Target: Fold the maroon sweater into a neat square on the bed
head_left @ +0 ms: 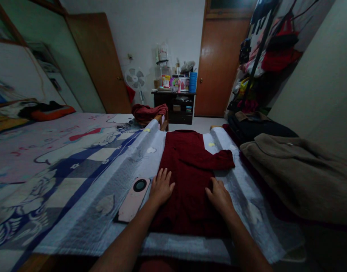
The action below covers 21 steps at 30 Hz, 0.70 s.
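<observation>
A dark red long-sleeved top (187, 189) lies spread on a pale blue-grey cloth in front of me, its body folded into a long shape. One sleeve (223, 159) sticks out to the right beyond the body. My left hand (162, 187) rests flat on the top's left edge, fingers spread. At the opposite edge, my right hand (219, 194) has its fingers curled in with the thumb close to them, on the fabric's border. Just left of my left hand lies a pink phone (133, 200) with a round dark camera patch, back side up.
The pale cloth (122, 196) has raised ridges along both sides. To the left is a bed with a patterned sheet (62, 151); to the right are folded brown clothes (298, 170). Reddish cloth (149, 112) sits at the far left corner. A fan (136, 78) stands behind.
</observation>
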{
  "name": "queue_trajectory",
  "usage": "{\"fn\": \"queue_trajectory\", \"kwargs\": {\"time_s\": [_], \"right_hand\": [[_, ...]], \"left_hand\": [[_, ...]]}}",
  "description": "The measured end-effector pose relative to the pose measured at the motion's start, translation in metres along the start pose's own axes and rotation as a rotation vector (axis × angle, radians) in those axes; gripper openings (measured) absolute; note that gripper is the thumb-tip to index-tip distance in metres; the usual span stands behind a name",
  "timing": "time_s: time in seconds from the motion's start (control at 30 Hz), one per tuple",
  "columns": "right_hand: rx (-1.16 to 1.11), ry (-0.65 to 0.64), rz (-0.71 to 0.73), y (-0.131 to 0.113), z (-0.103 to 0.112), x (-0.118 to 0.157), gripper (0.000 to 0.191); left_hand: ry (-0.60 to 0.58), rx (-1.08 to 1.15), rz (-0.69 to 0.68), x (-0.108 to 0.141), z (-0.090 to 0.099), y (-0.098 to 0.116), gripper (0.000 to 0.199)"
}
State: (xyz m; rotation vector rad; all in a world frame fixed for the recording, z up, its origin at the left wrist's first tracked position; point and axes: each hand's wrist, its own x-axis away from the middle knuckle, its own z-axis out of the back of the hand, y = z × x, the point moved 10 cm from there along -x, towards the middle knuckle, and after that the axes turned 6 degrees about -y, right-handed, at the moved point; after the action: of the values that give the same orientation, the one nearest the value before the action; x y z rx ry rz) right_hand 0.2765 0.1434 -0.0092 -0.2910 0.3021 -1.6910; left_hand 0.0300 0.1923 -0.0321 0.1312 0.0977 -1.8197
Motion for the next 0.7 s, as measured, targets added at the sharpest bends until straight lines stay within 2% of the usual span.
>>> {"fn": "queue_trajectory", "kwargs": {"time_s": [0.1, 0.23, 0.37, 0.57, 0.7], "right_hand": [[-0.133, -0.007, 0.126, -0.017, 0.000, 0.006, 0.046], [-0.203, -0.063, 0.330, -0.053, -0.001, 0.021, 0.053], [-0.203, -0.166, 0.412, -0.081, -0.009, 0.031, 0.056], [-0.272, -0.191, 0.464, -0.098, -0.013, 0.030, 0.066], [-0.420, -0.175, 0.520, -0.099, -0.001, 0.028, 0.049]], "left_hand": [[0.010, -0.002, -0.001, 0.001, 0.002, 0.001, 0.054], [0.012, 0.001, 0.006, 0.002, 0.004, 0.001, 0.053], [0.027, 0.001, -0.003, 0.002, 0.004, 0.002, 0.053], [0.034, -0.011, -0.002, 0.001, 0.000, 0.001, 0.054], [0.036, -0.013, -0.003, 0.001, 0.002, 0.002, 0.054]]}}
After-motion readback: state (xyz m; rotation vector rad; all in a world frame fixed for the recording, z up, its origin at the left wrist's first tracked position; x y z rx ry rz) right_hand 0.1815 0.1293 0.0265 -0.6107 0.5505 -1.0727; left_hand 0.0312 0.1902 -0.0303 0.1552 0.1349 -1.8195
